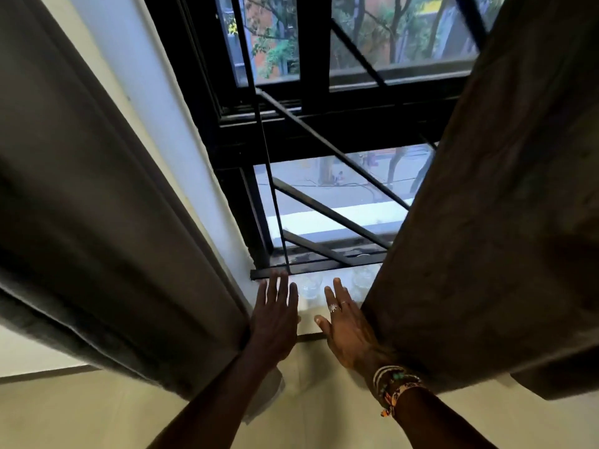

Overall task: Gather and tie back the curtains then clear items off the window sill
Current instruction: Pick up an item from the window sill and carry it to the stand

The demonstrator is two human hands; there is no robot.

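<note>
Flat and released, my left hand (275,315) presses the left curtain (97,222), my right hand (343,328) the right curtain (486,222); I'd bunch each fully, clear of the glasses (309,288).

A home room; grey curtains (97,202) flank a barred window (324,124).
</note>
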